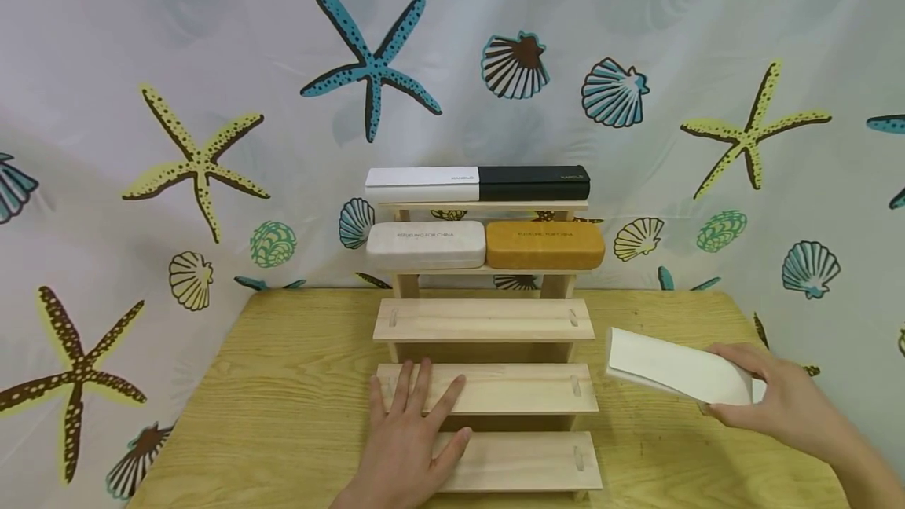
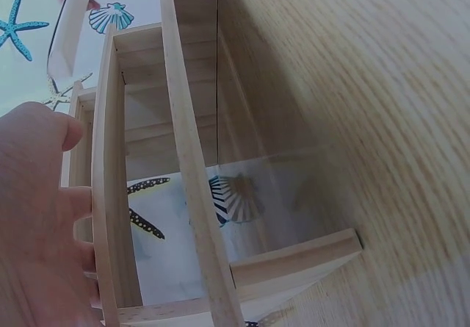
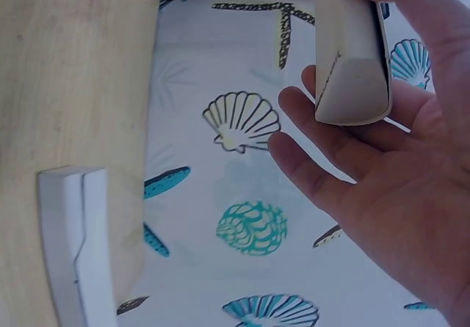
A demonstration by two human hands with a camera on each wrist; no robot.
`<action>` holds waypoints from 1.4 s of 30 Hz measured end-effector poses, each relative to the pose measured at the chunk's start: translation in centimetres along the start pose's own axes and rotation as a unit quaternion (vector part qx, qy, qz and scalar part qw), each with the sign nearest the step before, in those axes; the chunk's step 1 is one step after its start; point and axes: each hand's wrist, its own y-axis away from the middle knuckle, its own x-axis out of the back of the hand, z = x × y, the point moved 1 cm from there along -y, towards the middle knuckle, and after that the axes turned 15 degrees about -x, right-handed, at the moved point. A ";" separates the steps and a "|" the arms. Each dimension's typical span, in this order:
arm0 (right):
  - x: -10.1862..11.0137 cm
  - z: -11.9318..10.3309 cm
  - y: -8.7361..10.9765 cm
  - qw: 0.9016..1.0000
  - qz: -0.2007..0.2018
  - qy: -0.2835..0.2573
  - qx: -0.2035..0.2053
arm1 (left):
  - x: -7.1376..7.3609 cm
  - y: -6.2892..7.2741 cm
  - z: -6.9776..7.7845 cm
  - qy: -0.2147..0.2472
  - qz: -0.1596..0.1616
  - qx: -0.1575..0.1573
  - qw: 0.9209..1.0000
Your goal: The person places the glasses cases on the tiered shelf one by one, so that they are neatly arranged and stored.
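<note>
A wooden stepped rack [image 1: 488,391] stands on the table. My left hand [image 1: 406,446] rests on its lower steps with the fingers spread; the left wrist view shows the rack's side frame beside that hand [image 2: 33,217]. Off the rack's right side, my right hand [image 1: 785,399] grips one end of a long white glasses case [image 1: 679,364] between thumb and fingers. In the right wrist view that case [image 3: 356,84] hangs above the surface with its rounded end showing. A second white case [image 3: 77,246] lies on the table there; the right hand mostly hides it in the head view.
On the top step sit a white case [image 1: 422,184] and a black case [image 1: 533,183]. One step down are a pale grey case [image 1: 426,245] and an orange-brown case [image 1: 545,245]. A patterned curtain [image 1: 452,14] hangs behind the wooden table [image 1: 297,399].
</note>
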 end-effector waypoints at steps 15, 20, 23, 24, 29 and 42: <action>-0.9 -7.1 -4.1 0.997 -0.038 0.013 0.059 | 0.0 0.1 0.1 -0.001 0.003 0.002 1.000; -2.3 -9.1 -5.6 0.995 -0.052 0.000 0.079 | -0.1 0.2 0.0 0.005 0.009 0.001 1.000; -3.2 -10.1 -6.4 0.995 -0.056 -0.006 0.084 | -0.1 0.2 0.0 0.006 0.015 -0.001 1.000; -3.5 -10.5 -6.7 0.995 -0.058 -0.008 0.085 | -0.1 0.2 0.0 0.004 0.018 -0.002 1.000; -4.8 -12.2 -7.6 0.993 -0.057 -0.017 0.100 | -0.1 0.1 0.1 -0.005 0.031 -0.005 0.999; -7.6 -16.8 -9.7 0.989 -0.079 -0.013 0.125 | -0.2 0.2 0.1 -0.011 0.038 -0.009 0.999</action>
